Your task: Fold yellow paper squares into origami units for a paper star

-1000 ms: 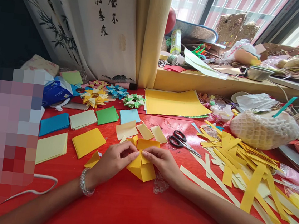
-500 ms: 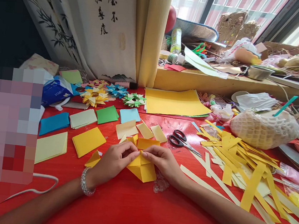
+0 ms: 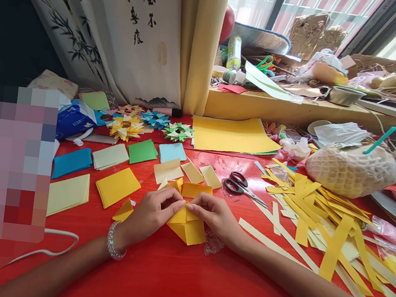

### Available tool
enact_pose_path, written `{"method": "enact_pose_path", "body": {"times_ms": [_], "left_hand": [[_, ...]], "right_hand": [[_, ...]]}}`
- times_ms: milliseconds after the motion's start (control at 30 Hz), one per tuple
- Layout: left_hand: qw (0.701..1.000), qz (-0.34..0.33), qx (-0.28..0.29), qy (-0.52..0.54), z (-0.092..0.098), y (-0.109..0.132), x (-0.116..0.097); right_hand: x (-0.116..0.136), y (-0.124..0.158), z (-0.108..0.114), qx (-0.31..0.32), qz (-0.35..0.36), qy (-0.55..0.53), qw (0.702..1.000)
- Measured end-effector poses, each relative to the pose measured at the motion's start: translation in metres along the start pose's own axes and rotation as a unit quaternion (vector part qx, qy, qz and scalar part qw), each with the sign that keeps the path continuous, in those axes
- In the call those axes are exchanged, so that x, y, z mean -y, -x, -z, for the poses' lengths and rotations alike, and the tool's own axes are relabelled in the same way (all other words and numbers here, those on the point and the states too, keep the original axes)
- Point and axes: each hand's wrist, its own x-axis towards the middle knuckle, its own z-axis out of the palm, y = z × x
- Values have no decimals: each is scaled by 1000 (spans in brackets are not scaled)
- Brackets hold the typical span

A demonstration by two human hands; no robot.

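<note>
Between my two hands is a folded yellow paper [image 3: 188, 231], creased into flaps that meet near its top. My left hand [image 3: 157, 210], with a clear coiled band at the wrist, pinches its upper left edge. On the other side my right hand [image 3: 214, 214] pinches the upper right, thumb and fingertips almost touching those of the left. Just beyond the fingers lie a yellow paper piece [image 3: 197, 191] and pale yellow slips [image 3: 167, 170]. A small folded yellow piece [image 3: 124, 210] sits left of my left wrist.
Black-handled scissors [image 3: 245, 189] lie right of my hands, near a heap of yellow paper strips [image 3: 314, 214]. Stacks of coloured paper [image 3: 118, 187] stand at left. Behind are folded paper rings [image 3: 125, 127] and large yellow sheets [image 3: 233, 136]. A white cable [image 3: 46, 253] crosses the left side.
The folded yellow paper has tilted slightly, its lower edge dipping a little toward me. Both hands keep their pinch in nearly the same place.
</note>
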Motion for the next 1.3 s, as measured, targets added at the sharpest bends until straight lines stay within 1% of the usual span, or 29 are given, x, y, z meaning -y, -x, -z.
{"method": "enact_pose_path", "body": {"times_ms": [100,267,400,467,567,633,700,867,900,967,1000,1067,1167,1233,1300], "left_hand": [[1000,5,-14,13,0,-1,1],[1000,-1,17,20,0,-1,2],[999,3,17,36,0,0,3],[999,15,-6,46,0,-1,3],[995,44,-63,58,2,-2,2],[993,53,-83,71,2,-3,1],[992,54,-81,84,3,-4,1],[991,68,-20,117,3,-7,0],[990,75,-22,120,3,-7,1],[987,89,-49,123,4,-8,2],[986,93,-66,125,4,-8,3],[982,94,-98,130,4,-7,4],[979,86,-129,134,4,-5,4],[978,82,-131,137,4,-5,4],[980,83,-112,139,4,-4,3]], "right_hand": [[2,1,-1,13,-1,18,1000],[5,3,-2,9,7,39,999],[3,2,-3,13,-1,16,1000],[1,1,-3,17,0,-16,1000],[0,0,-3,22,3,-51,998],[-1,-1,-3,7,6,-63,998],[0,-1,-2,-24,6,-80,997],[5,-2,0,-87,4,-158,984],[7,-3,0,-99,3,-178,979],[9,-3,0,-108,-2,-220,969],[9,-4,0,-103,-2,-236,966],[10,-4,0,-68,4,-244,967],[9,-4,-2,-10,17,-201,979],[7,-4,-3,-2,21,-184,983],[6,-4,-3,-20,16,-181,983]]}}
